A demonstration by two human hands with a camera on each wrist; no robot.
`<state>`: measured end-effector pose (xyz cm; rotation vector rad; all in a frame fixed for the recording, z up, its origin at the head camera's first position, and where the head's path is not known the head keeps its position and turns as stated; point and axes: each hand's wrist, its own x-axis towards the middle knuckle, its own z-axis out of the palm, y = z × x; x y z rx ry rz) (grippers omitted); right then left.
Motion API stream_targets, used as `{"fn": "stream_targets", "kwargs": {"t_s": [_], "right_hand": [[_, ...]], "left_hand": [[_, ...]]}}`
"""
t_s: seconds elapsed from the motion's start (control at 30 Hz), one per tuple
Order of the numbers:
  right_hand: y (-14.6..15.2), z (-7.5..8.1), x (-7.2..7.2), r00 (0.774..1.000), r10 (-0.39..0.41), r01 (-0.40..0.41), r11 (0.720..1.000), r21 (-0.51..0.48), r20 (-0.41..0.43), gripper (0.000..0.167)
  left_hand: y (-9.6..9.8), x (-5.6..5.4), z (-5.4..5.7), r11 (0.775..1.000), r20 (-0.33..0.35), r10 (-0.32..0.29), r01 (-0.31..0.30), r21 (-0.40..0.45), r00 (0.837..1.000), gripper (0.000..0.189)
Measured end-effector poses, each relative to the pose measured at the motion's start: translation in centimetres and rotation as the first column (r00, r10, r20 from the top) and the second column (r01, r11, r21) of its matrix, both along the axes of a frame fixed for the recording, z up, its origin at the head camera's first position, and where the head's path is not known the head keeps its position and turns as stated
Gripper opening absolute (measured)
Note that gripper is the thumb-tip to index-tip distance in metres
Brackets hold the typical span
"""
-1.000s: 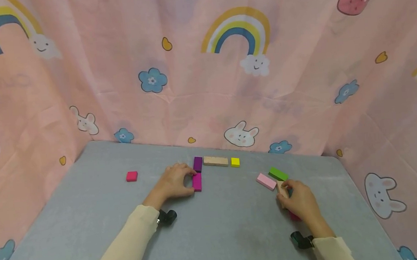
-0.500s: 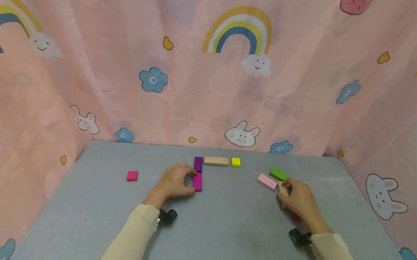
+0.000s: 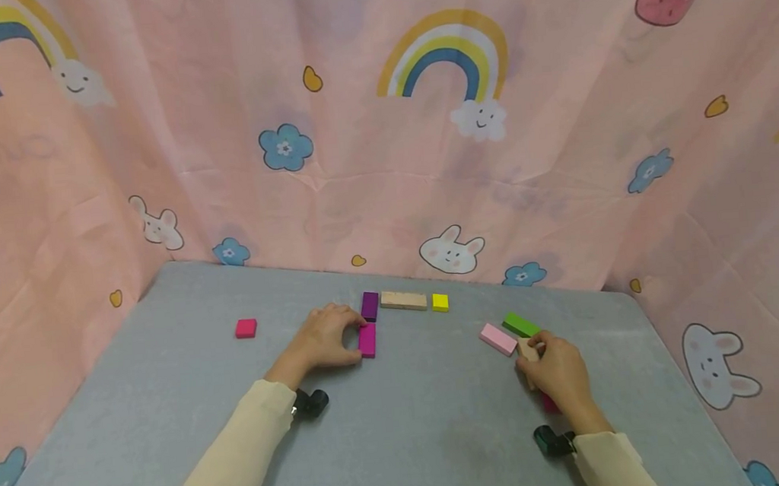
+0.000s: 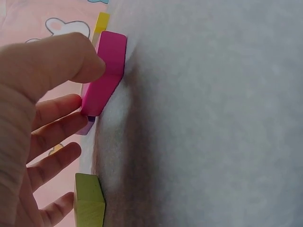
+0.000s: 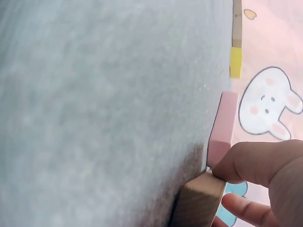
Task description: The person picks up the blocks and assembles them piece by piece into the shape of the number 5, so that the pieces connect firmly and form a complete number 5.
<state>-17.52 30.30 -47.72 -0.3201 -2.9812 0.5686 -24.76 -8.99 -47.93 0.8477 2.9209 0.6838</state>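
Note:
My left hand [image 3: 324, 338] pinches a magenta block [image 3: 367, 341] by its ends, thumb at the near end and fingertips at the far end. Just beyond lies a dark purple block [image 3: 370, 306]. An olive-green block [image 4: 89, 203] shows near the lower fingers in the left wrist view; the hand hides it from the head view. On the right, my right hand [image 3: 559, 371] holds a plain wooden block [image 5: 199, 198] between thumb and fingers. A pink block [image 3: 498, 339] and a green block [image 3: 521, 324] lie at its far end. A dark red block [image 3: 549, 403] is partly covered by the hand.
Another plain wooden block [image 3: 404, 300] and a yellow cube [image 3: 440, 302] lie near the back edge of the grey table [image 3: 432, 438]. A red block [image 3: 246, 328] sits at the left. A patterned pink curtain [image 3: 230, 133] surrounds the table's back and sides.
My right wrist has shifted slightly left, with the fingers staying at the wooden block. The left hand and the blocks look unmoved.

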Motion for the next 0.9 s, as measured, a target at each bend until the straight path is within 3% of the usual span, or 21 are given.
{"fn": "stream_targets", "kwargs": {"t_s": [0.27, 0.57, 0.77, 0.9], "right_hand": [[-0.4, 0.7, 0.1, 0.998, -0.058, 0.059, 0.998, -0.012, 0.036, 0.041], [-1.2, 1.5, 0.3, 0.998, -0.058, 0.059, 0.995, -0.080, 0.018, 0.039], [-2.8, 2.6, 0.3, 0.998, 0.020, -0.026, 0.993, -0.112, -0.062, 0.036], [-4.0, 2.7, -0.1, 0.985, 0.101, -0.116, 0.988, -0.100, -0.138, 0.031]], "left_hand": [[0.0, 0.0, 0.0, 1.000, 0.002, -0.001, 0.001, -0.011, 1.000, 0.050], [-0.2, -0.3, -0.2, 1.000, -0.015, -0.015, 0.014, -0.017, 1.000, 0.050], [-0.2, -0.2, -0.2, 1.000, -0.021, -0.015, 0.015, -0.017, 1.000, 0.050], [-0.2, 0.0, 0.0, 1.000, -0.029, -0.018, 0.018, -0.003, 0.999, 0.049]]}}
